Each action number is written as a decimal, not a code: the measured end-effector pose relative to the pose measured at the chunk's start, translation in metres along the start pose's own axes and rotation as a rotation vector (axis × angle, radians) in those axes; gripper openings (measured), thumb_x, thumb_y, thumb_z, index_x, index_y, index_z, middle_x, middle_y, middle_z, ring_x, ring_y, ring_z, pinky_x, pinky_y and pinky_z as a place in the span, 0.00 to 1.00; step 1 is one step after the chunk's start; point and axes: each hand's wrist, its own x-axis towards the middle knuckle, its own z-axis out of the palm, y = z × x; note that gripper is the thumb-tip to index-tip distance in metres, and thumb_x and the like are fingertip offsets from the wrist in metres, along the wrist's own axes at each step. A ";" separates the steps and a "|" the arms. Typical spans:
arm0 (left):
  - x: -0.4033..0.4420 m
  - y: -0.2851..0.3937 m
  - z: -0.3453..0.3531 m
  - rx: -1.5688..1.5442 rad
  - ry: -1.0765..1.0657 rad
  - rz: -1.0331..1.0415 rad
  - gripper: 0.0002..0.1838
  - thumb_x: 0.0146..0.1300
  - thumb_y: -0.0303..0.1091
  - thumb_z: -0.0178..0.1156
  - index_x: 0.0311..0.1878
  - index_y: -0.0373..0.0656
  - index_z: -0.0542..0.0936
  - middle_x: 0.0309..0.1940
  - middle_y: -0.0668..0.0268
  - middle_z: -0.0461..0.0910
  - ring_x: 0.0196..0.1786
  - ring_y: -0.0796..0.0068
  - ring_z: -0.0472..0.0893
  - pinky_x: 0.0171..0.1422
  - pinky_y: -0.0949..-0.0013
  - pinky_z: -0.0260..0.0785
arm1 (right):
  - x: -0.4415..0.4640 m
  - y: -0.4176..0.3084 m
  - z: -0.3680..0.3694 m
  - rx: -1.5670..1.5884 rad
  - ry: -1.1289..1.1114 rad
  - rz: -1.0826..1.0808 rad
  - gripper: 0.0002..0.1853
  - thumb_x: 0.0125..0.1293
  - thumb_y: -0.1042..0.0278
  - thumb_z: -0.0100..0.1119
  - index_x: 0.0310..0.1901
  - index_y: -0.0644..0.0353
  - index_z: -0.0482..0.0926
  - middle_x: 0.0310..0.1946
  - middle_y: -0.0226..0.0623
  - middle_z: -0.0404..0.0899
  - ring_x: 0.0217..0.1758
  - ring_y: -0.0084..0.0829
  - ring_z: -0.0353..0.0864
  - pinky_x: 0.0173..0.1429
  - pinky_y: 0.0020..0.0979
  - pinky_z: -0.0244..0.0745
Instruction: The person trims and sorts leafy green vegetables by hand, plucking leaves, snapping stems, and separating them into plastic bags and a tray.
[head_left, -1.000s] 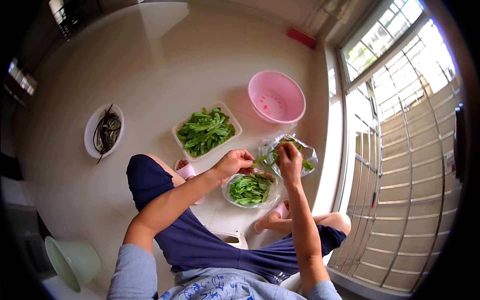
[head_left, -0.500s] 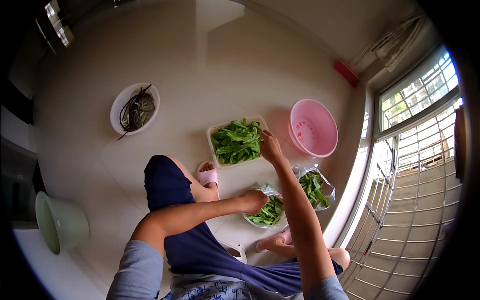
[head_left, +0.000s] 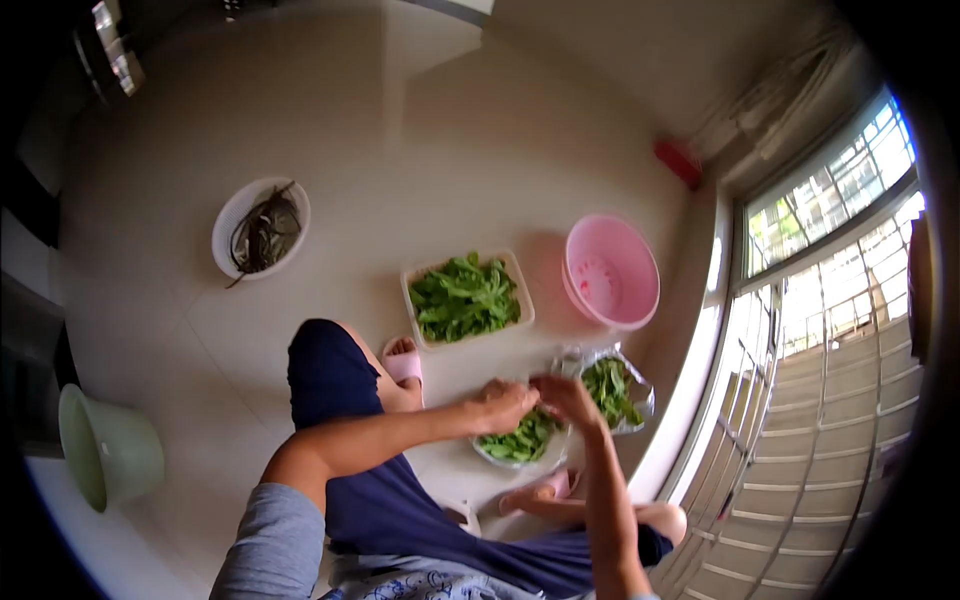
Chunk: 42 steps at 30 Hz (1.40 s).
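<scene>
My left hand [head_left: 510, 406] is closed above a clear plastic bag of leafy greens [head_left: 522, 440]; whatever its fingers hold is too blurred to name. Close to its fingertips comes my right hand [head_left: 566, 398], fingers drawn together, with anything in them hidden. A second plastic bag of leafy greens [head_left: 612, 392] lies just right of my right hand. Beyond both hands, a pale rectangular basket [head_left: 527, 300] holds a heap of loose leafy greens [head_left: 465, 298].
A pink basin [head_left: 628, 275] stands right of the basket. At far left are a white bowl [head_left: 222, 238] with dark, long stalks [head_left: 265, 232] and a pale green bucket [head_left: 130, 452]. A barred window [head_left: 800, 400] lines the right side. My slippered foot [head_left: 404, 368] is near the basket.
My right hand has moved from the basket's right edge back towards me, meeting my left hand over the near bag. The view has shifted slightly.
</scene>
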 end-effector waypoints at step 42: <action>0.058 0.008 0.012 0.442 0.038 0.279 0.05 0.37 0.27 0.52 0.22 0.46 0.68 0.21 0.63 0.70 0.30 0.61 0.73 0.31 0.60 0.62 | -0.102 0.103 -0.004 0.895 0.706 0.161 0.06 0.51 0.75 0.55 0.33 0.63 0.72 0.20 0.28 0.71 0.19 0.18 0.68 0.21 0.17 0.64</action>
